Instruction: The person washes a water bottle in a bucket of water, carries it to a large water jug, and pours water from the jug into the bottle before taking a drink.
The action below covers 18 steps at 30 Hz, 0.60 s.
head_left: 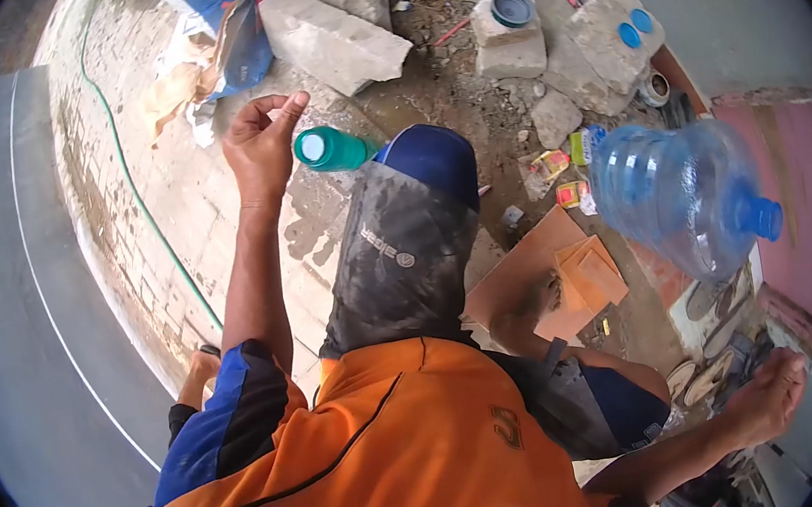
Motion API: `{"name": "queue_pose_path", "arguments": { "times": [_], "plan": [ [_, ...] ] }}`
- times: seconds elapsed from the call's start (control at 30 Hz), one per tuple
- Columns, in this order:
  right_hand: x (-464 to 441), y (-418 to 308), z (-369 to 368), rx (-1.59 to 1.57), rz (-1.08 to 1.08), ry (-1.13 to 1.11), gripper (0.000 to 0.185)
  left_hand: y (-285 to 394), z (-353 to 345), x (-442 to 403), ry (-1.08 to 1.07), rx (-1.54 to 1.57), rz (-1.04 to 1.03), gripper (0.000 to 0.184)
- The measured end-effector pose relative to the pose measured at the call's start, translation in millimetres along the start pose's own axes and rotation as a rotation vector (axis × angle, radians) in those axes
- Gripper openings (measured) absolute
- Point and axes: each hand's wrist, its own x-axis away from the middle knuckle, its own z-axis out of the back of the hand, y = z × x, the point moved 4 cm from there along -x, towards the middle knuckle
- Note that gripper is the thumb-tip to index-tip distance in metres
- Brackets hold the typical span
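My left hand [266, 147] is raised over the pavement, its fingers curled and the thumb against them in a pinch. Anything between those fingertips is too small to make out. Just right of it stands a green bottle [344, 149] with a pale top, apart from the hand. My right hand [769, 400] is at the far right, low, near the wall, with its fingers curled together; what they hold, if anything, is hidden. Near it are several sandals [709, 377]. Above, a large clear blue water jug [675, 193] lies on its side.
Broken concrete blocks [332, 42] lie ahead, with an open round tin [512, 8] on one. A torn cement bag [237, 47] is at upper left. Orange-brown sheets [544, 278] lie right of my knee. A green hose [132, 175] runs along the left paving.
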Motion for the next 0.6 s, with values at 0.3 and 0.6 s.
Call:
{"name": "queue_pose_path", "arguments": {
  "times": [0.3,0.6],
  "plan": [
    [55.0,6.8,-119.2,0.037,0.25,-0.949,0.022,-216.4,17.6,37.4,-0.199,-0.469,0.234,0.125],
    [69.2,53.7,-135.9,0.259,-0.002,-1.06,0.026,-212.4,-45.2,60.3,-0.005,-0.014,0.238,0.11]
  ]
}}
